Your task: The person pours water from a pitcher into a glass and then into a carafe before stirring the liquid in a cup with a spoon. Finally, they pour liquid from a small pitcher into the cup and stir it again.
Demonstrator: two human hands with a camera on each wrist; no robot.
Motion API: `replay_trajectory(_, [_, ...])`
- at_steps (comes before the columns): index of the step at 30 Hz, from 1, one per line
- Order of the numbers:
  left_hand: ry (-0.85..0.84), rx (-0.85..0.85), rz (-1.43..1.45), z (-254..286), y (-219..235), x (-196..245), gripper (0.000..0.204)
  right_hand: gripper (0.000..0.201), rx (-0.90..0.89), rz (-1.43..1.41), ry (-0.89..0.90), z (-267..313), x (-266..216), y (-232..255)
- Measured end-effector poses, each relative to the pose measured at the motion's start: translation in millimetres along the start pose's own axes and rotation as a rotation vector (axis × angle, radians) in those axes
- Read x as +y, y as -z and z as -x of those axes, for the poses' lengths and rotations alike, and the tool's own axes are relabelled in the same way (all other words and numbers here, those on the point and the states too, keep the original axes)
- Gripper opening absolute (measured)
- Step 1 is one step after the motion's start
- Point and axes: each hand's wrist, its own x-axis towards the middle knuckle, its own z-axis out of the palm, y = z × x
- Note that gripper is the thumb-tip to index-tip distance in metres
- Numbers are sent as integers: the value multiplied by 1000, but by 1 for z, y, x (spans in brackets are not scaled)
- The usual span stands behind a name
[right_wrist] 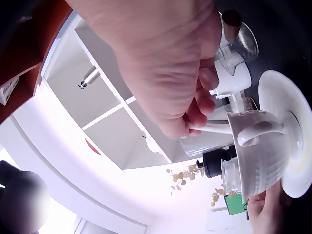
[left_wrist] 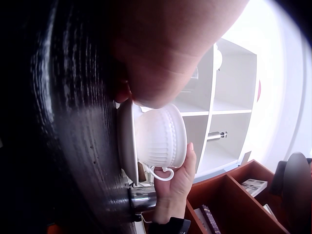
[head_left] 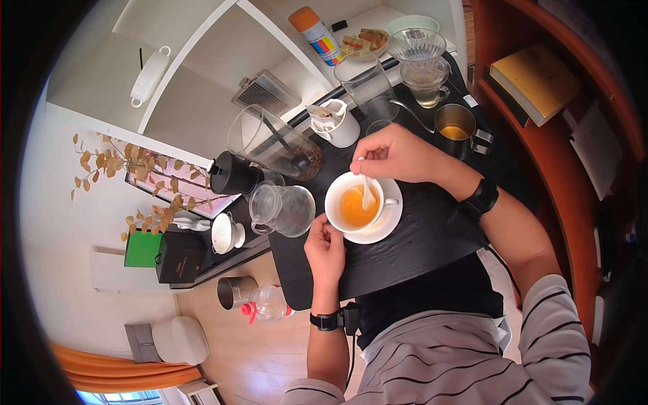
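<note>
A white cup (head_left: 335,202) of amber liquid stands on a white saucer (head_left: 386,228) on the black table. My right hand (head_left: 395,154) pinches the handle of a white spoon (head_left: 368,194), whose bowl end is in the liquid. In the right wrist view, the right hand (right_wrist: 170,73) holds the spoon (right_wrist: 214,127) over the rim of the cup (right_wrist: 263,156). My left hand (head_left: 325,253) touches the saucer's near left edge beside the cup. The left wrist view shows the left hand (left_wrist: 161,53) at the edge of the saucer (left_wrist: 127,141), its fingertips partly hidden.
A glass server (head_left: 287,209), a black grinder (head_left: 233,174) and a white mug (head_left: 341,129) stand left of and behind the cup. Behind on the right are a metal cup (head_left: 455,125) and a glass dripper (head_left: 424,67). A plastic bottle (head_left: 270,304) is on the floor.
</note>
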Motion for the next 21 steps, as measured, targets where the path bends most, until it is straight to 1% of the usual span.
replay_trajectory(1, [1, -1, 2, 0, 0, 0, 22, 15, -83, -89, -27, 0, 0, -1])
replay_trajectory(2, [4, -2, 2, -1, 0, -1, 22, 15, -83, -91, -30, -1, 0, -2])
replay_trajectory(7, [12, -15, -6, -1, 3, 1, 23, 14, -1, -58, 27, -4, 9, -1])
replay_trajectory(8, [23, -21, -5, -2, 3, 3, 23, 20, 32, -76, 76, -5, 16, -3])
replay_trajectory(9, [45, -29, 21, -3, 4, 1, 23, 20, 24, -52, 40, -6, 16, -1])
replay_trajectory(11, [50, -50, 41, -7, 6, -3, 24, 21, 27, -83, 39, -7, 19, -2])
replay_trajectory(13, [87, -76, 104, -9, 7, 5, 24, 22, 39, -117, 49, -6, 16, -4])
replay_trajectory(15, [154, -95, 116, -11, 10, 15, 24, 20, 50, -68, 32, -6, 15, -4])
replay_trajectory(16, [160, -91, 117, -12, 9, 16, 24, 20, 43, -71, 29, -6, 14, -3])
replay_trajectory(18, [177, -77, 113, -15, 8, 19, 24, 14, -11, -11, -1, -7, 14, 1])
replay_trajectory(19, [174, -77, 113, -15, 8, 19, 24, 14, -10, -9, 1, -6, 15, 0])
replay_trajectory(21, [189, -122, 97, -19, 7, 20, 23, 18, 7, -101, 49, -5, 13, 0])
